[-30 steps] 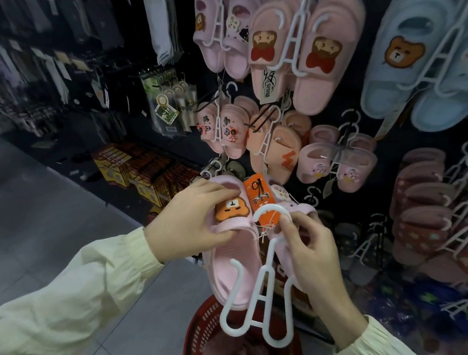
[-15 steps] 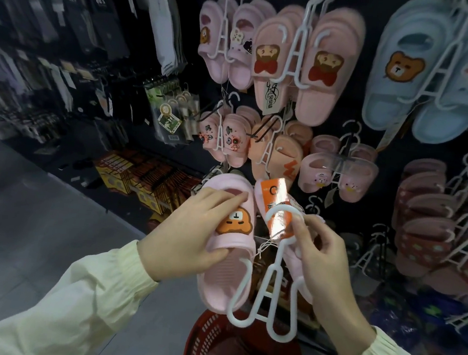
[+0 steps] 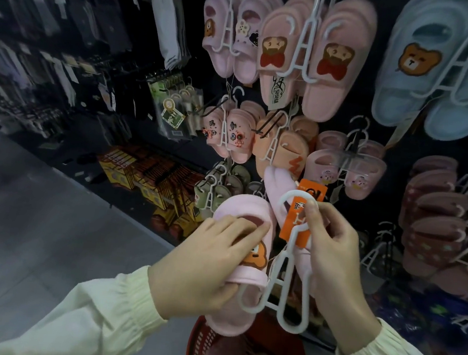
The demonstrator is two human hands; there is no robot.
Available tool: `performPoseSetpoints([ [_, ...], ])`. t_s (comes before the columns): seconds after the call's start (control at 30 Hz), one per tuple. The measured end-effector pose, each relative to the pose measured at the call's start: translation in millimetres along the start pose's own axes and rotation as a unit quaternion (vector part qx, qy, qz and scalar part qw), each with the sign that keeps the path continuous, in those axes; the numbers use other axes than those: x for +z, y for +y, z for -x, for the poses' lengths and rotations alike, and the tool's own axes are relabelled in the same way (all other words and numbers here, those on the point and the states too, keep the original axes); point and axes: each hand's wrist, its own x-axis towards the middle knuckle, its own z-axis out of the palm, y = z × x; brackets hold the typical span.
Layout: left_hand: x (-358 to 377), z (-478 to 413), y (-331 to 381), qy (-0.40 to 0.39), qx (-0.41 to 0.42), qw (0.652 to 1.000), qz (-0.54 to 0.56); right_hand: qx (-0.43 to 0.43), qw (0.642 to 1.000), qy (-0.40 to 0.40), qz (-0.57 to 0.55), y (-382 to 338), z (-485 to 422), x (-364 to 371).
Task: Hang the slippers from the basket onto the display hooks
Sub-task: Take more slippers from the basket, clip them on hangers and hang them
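Note:
I hold a pair of pink slippers on a white plastic hanger (image 3: 284,279) in front of the display wall. My left hand (image 3: 201,263) grips the left pink slipper (image 3: 238,318), which bears an orange bear patch. My right hand (image 3: 334,250) pinches the hanger's hook near an orange price tag (image 3: 298,226), with the right pink slipper (image 3: 278,190) behind it. The hook's loop sits just below a row of hung slippers. The red basket (image 3: 199,348) stands on the floor below, with more pink slippers inside.
The dark wall carries many hung pairs: large pink slippers with bear patches (image 3: 316,56), blue bear slippers (image 3: 426,67), small pink ones (image 3: 231,134), maroon dotted ones (image 3: 437,220). Yellow boxes (image 3: 152,181) lie at the wall's foot. Grey floor (image 3: 36,230) spreads to the left.
Both hands have raised the pair slightly toward the wall. The right slipper has swung up behind the tag, and the hanger hook now sits closer to the lower hooks.

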Motion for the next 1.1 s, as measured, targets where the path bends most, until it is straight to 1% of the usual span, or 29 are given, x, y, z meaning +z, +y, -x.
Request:
performPoseSetpoints([
  [0.13, 7, 2, 1, -0.024, -0.004, 1.0, -0.015, 0.015, 1.0, -0.004, -0.012, -1, -2, 2],
  [0.23, 13, 6, -1, -0.025, -0.014, 0.999, -0.019, 0.014, 1.0, -0.009, -0.01, 0, -4, 10],
  [0.33, 20, 12, -5, -0.01, -0.028, 0.999, -0.029, 0.023, 0.999, -0.016, -0.017, 2, -5, 22],
  [0.53, 37, 17, -26, 0.041, -0.103, 0.994, -0.023, 0.063, 0.996, -0.03, -0.054, 9, -17, 58],
  [0.6, 39, 14, -43, 0.064, -0.118, 0.991, -0.021, 0.066, 0.996, -0.026, -0.061, 11, -28, 76],
  [0.67, 41, 9, -66, 0.081, -0.11, 0.99, -0.025, 0.071, 0.995, -0.022, -0.067, 11, -41, 95],
  [0.83, 35, -2, -131, 0.08, -0.098, 0.99, -0.055, 0.08, 0.993, 0.0, -0.084, 1, -74, 146],
  [0.9, 33, -7, -157, 0.076, -0.107, 0.99, -0.052, 0.068, 0.994, 0.006, -0.086, -4, -87, 167],
  [1.1, 42, -19, -221, 0.085, -0.084, 0.991, -0.057, 0.026, 0.997, 0.032, -0.062, -1, -118, 223],
])
